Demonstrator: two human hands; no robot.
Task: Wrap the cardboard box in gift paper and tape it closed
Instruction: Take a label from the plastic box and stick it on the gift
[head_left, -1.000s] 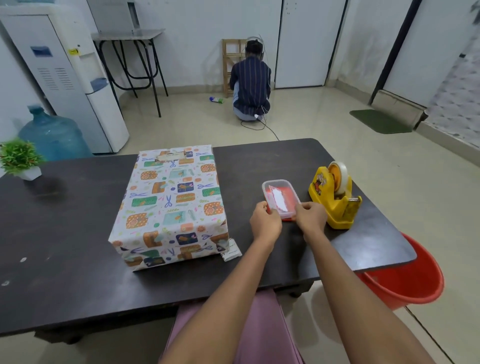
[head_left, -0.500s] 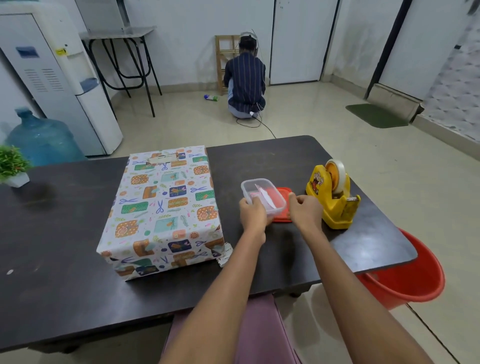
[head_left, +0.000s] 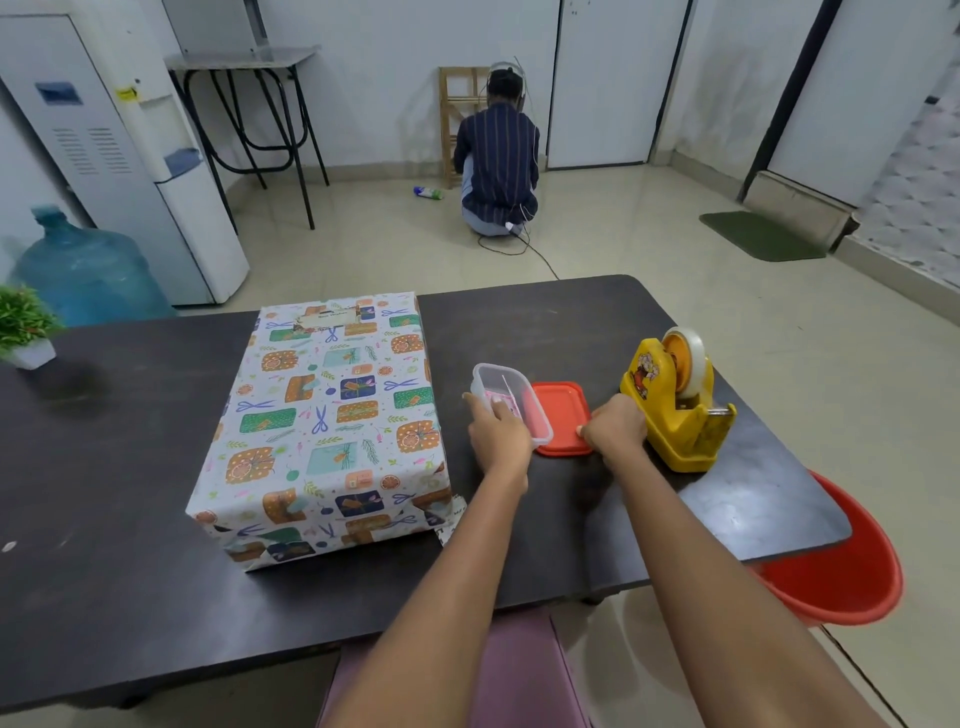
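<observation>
The box wrapped in patterned gift paper (head_left: 332, 421) lies on the dark table (head_left: 119, 587), left of my hands. My left hand (head_left: 496, 434) grips the near rim of a small clear plastic container (head_left: 501, 395), which is tilted and holds something pink. Its red lid (head_left: 563, 415) lies flat on the table beside it, and my right hand (head_left: 618, 428) pinches the lid's near right corner. A yellow tape dispenser (head_left: 678, 402) with a roll of clear tape stands just right of my right hand.
A small paper scrap (head_left: 451, 519) pokes out at the box's near right corner. A potted plant (head_left: 26, 330) stands at the table's far left. A red bucket (head_left: 836, 566) sits on the floor by the table's right edge. A person (head_left: 498, 161) crouches on the floor beyond.
The red lid has come off the clear container and now lies on the table. My left hand has lifted the container leftward and tilted it; my right hand holds the lid.
</observation>
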